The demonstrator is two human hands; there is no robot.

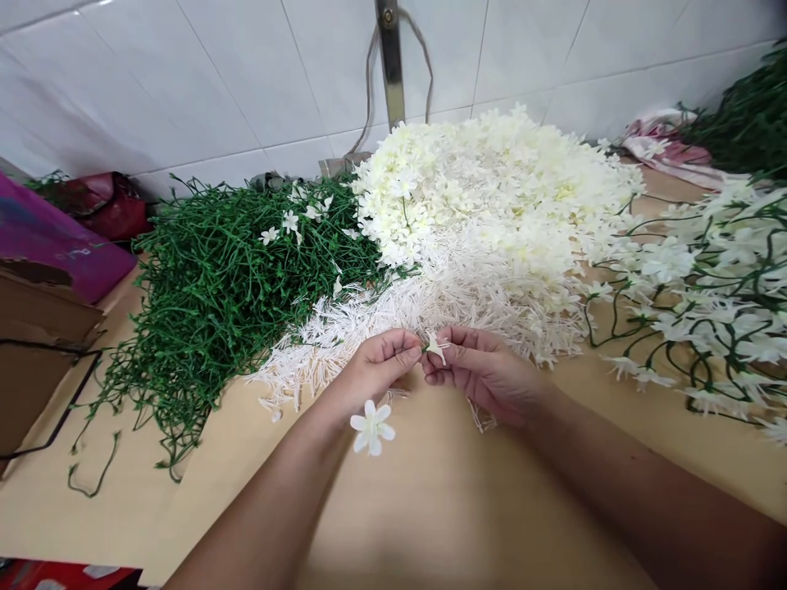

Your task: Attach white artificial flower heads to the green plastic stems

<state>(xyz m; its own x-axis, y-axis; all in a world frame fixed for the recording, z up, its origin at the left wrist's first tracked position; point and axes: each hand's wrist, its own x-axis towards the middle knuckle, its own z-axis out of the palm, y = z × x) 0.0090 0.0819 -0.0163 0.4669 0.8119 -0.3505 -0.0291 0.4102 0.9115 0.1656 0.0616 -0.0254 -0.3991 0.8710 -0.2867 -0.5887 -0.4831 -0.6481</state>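
Note:
Both hands meet at the centre, in front of a heap of thin white stamens [424,299]. My left hand [387,365] pinches a green stem tip at the base of a small white flower [436,348]. My right hand [485,369] holds that flower between thumb and forefinger, its petals facing right. Thin white strands show below the right palm. Just under my left hand is another open white flower [372,428]; its stem is mostly hidden. Green plastic stems [227,270] are piled to the left, and white petals [492,180] are heaped behind the stamens.
Finished-looking white flowers on green stems [707,287] spread at the right. A loose stem [95,471] lies at the left front. A cardboard box [37,360] and a purple bag [61,238] stand far left. A metal post [390,65] rises against the tiled wall.

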